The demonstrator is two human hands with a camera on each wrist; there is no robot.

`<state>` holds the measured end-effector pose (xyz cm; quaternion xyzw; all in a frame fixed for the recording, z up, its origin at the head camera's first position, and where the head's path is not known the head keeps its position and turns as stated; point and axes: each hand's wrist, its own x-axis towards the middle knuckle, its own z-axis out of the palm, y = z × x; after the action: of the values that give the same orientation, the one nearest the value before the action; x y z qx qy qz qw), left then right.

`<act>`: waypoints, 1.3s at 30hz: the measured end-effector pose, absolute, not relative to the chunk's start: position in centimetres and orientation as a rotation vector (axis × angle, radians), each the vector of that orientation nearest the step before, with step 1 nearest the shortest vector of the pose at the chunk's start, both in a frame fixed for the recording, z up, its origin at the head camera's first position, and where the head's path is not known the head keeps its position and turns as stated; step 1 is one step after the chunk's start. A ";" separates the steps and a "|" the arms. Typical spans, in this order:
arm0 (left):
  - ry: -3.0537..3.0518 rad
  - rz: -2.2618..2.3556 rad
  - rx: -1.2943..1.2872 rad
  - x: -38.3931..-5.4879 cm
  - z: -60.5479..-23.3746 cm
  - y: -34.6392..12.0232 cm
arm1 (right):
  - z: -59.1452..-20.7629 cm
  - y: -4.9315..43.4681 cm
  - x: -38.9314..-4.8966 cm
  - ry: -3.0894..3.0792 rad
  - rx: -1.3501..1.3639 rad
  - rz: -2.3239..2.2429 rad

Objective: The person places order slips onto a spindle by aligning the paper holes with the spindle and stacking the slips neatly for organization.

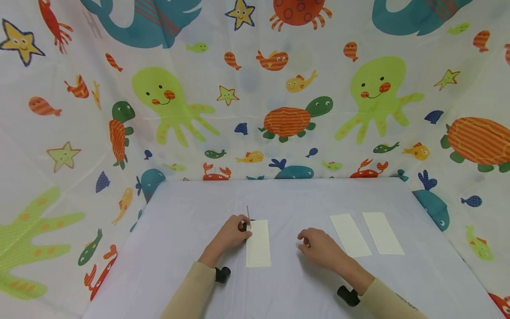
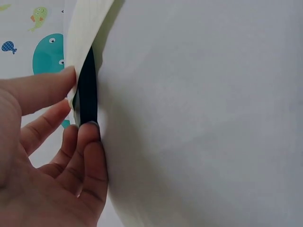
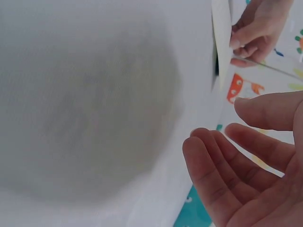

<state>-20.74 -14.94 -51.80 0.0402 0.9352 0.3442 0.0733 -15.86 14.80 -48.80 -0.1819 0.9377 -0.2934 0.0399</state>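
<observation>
My left hand (image 1: 232, 232) is at the upper left corner of a cream, faintly lined paper sheet (image 1: 258, 243) and pinches its edge. The paper bows up in the left wrist view, and a flat black piece (image 2: 88, 90) shows under it, touched by the fingers. A thin dark stick (image 1: 248, 213) juts up from the fingertips; its lower end is hidden. I cannot tell whether the black piece and the stick are one object. My right hand (image 1: 320, 249) hovers to the right of the sheet, fingers loosely bent, with nothing in them.
Two similar paper sheets (image 1: 350, 235) (image 1: 383, 233) lie side by side at the right of the white-covered table (image 1: 191, 201). A curtain (image 1: 239, 155) printed with sea animals hangs behind and around the table. Both wrists carry a black camera.
</observation>
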 end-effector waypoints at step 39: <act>2.826 1.058 0.076 -20.4 -52.2 -14.7 | -49.8 27.1 -20.0 3.029 -0.338 -0.634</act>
<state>-20.44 -14.74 -52.16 0.0251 0.9345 0.3498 0.0615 -20.01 27.08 -49.82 -0.1086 0.9729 -0.2035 0.0142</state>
